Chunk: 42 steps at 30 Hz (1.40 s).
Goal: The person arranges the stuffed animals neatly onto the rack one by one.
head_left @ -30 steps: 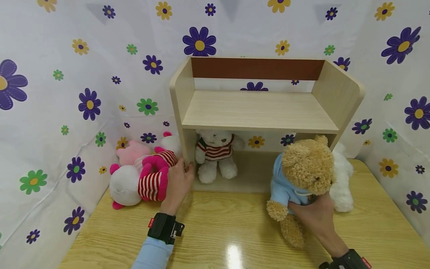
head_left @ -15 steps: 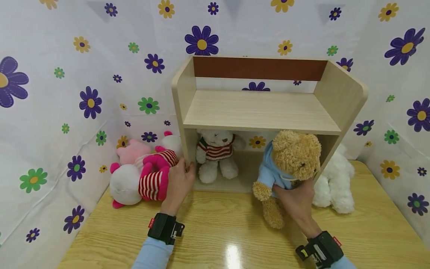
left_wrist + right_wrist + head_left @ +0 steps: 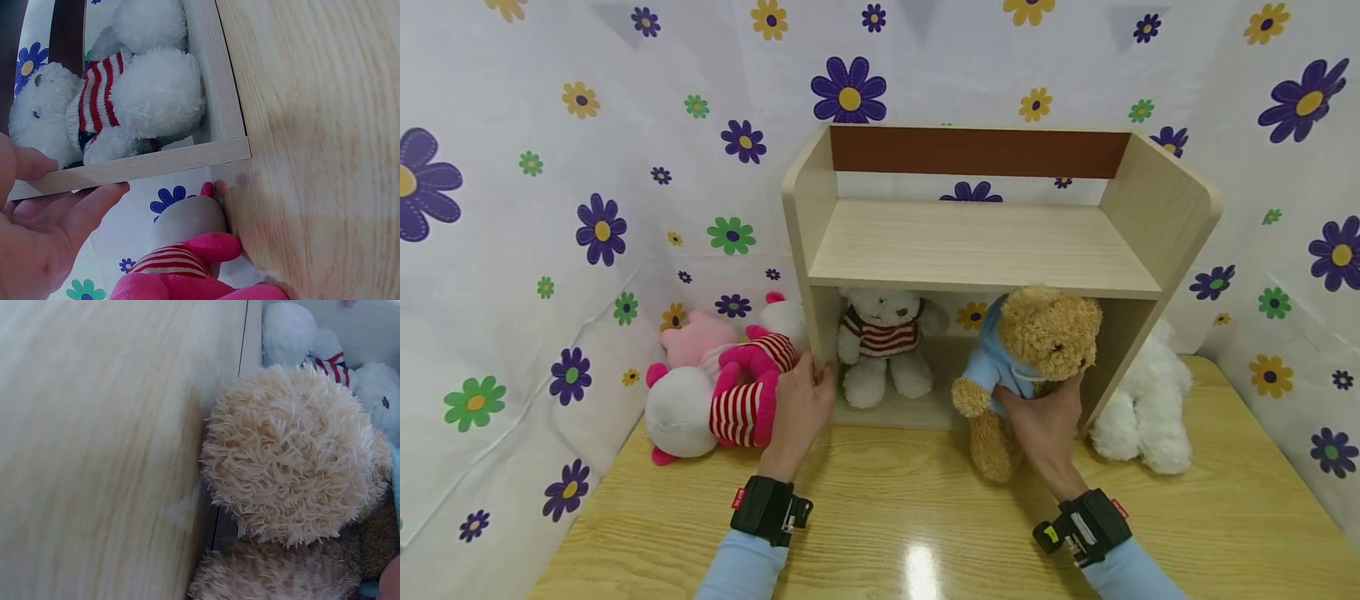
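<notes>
My right hand (image 3: 1045, 425) holds a tan teddy bear (image 3: 1049, 333) in a light blue hoodie at the lower right opening of a small wooden shelf (image 3: 985, 242). The bear leans, its head under the upper board and its legs hanging past the front edge. Its fuzzy foot (image 3: 287, 456) fills much of the right wrist view. At the shelf's left side panel (image 3: 137, 164), my left hand (image 3: 799, 408) pinches the edge, thumb inside and fingers outside. A white plush toy (image 3: 883, 342) in a red-striped sweater sits upright in the lower left compartment.
Left of the shelf, pink-and-white plush toys (image 3: 741, 412) with striped clothes lie on the wooden table (image 3: 865, 517), beside a pink plush (image 3: 696, 337). A white fluffy toy (image 3: 1150, 408) sits right of the shelf. A flower-patterned cloth (image 3: 647, 125) hangs behind.
My right hand has carried the teddy bear leftward and into the mouth of the lower compartment. The left hand has stayed on the side panel.
</notes>
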### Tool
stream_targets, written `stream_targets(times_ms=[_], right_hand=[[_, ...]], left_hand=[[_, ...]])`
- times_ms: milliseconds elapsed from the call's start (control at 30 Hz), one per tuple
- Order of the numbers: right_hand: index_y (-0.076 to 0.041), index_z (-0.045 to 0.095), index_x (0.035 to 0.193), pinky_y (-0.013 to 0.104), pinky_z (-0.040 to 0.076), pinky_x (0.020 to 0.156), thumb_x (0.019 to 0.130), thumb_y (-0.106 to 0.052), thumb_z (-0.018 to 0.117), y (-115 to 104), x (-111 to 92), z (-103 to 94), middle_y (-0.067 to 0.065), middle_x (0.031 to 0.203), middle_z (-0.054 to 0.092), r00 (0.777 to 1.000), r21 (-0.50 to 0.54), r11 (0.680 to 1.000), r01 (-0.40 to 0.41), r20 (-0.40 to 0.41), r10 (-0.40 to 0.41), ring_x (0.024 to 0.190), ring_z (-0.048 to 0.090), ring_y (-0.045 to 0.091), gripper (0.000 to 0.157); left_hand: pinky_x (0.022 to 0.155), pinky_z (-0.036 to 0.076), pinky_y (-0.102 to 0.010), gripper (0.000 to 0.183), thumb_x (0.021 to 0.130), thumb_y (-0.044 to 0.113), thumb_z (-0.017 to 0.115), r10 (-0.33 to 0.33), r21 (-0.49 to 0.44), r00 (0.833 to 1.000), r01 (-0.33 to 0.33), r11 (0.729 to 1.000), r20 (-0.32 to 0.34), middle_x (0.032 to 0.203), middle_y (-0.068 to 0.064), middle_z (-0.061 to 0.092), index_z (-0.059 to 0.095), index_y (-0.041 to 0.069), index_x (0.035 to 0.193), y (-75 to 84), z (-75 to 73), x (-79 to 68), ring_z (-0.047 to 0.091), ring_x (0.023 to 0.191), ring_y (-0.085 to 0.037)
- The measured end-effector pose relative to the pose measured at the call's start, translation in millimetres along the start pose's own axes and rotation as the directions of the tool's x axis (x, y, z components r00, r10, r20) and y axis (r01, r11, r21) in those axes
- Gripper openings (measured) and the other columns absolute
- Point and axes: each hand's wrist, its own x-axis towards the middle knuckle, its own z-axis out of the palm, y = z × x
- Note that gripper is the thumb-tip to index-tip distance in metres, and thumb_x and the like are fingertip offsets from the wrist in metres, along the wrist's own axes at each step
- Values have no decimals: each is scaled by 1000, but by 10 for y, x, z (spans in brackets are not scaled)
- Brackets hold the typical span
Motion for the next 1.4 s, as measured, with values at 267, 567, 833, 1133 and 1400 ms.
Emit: stream_targets(times_ms=[267, 567, 833, 1133, 1400], right_hand=[[-6, 29, 153, 59, 37, 114, 79, -26, 87, 84, 133, 208, 22, 147, 45, 997, -65, 995, -76, 11, 77, 139, 46, 40, 97], [0, 41, 137, 56, 44, 101, 82, -29, 86, 187, 272, 437, 26, 135, 49, 995, -101, 990, -93, 6, 95, 123, 52, 40, 76], [1, 47, 131, 55, 44, 98, 84, -29, 85, 180, 470, 636, 27, 133, 46, 998, -139, 988, -62, -26, 59, 118, 51, 41, 68], [-7, 32, 158, 56, 40, 114, 82, -28, 87, 206, 579, 822, 29, 156, 31, 998, -213, 976, -37, -56, 25, 142, 39, 45, 97], [-2, 5, 163, 55, 33, 121, 79, -36, 89, 241, 523, 942, 30, 163, 19, 999, -224, 974, -33, -9, 32, 151, 28, 45, 124]], left_hand=[[48, 38, -28, 18, 99, 9, 60, 1, 1, 1000, -1, 1000, 0, 66, -13, 58, 62, -4, 111, -25, -3, -18, 46, 54, -17], [49, 38, -28, 20, 98, 9, 62, -3, -2, 1000, 3, 1000, -8, 66, -12, 58, 63, -4, 113, -64, 10, -25, 46, 55, -17], [49, 38, -29, 20, 99, 11, 61, -7, -1, 1000, 7, 1000, 6, 65, -11, 56, 62, -2, 115, -57, 16, -21, 46, 54, -16], [48, 38, -28, 20, 97, 8, 62, 15, 4, 1000, -15, 1000, -18, 67, -14, 61, 63, -4, 113, -60, 30, -10, 46, 55, -16], [50, 40, -29, 20, 97, 9, 63, 12, 5, 1000, -12, 1000, -23, 69, -15, 64, 64, -4, 112, -71, 39, -19, 48, 57, -17]])
